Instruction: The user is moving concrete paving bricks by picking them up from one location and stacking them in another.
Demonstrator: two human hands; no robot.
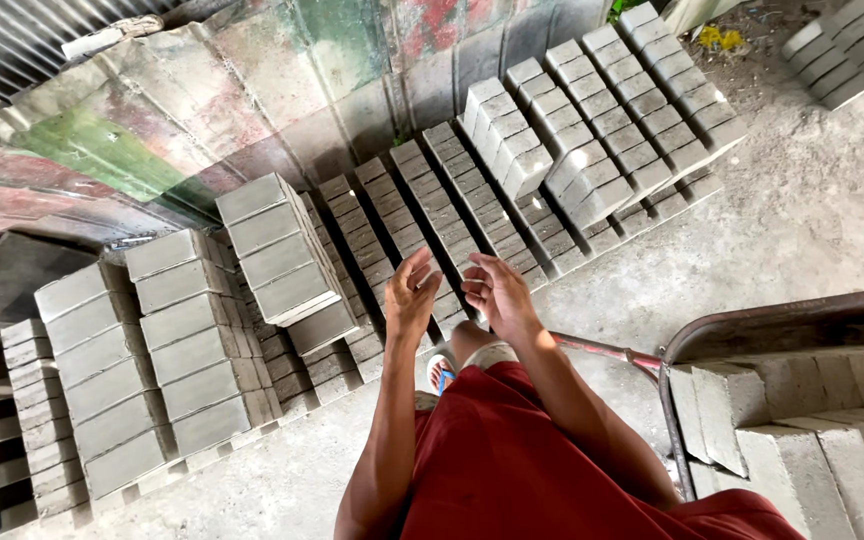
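Head view: both hands empty, left hand (410, 295) & right hand (498, 292) raised side by side over rows of grey concrete blocks (422, 225) drying on the ground. Looks like between-blocks step; next grab prob. needs a turn to wheelbarrow blocks (802, 440) at right. Fingers loosely spread, slightly curled, palms facing in, forearms extended fwd.

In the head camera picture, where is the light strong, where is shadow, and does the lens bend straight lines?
Head view: sun brightens the concrete floor at right; the wall and left block stacks lie in shade; block rows curve from wide-angle distortion; both hands look sharp.
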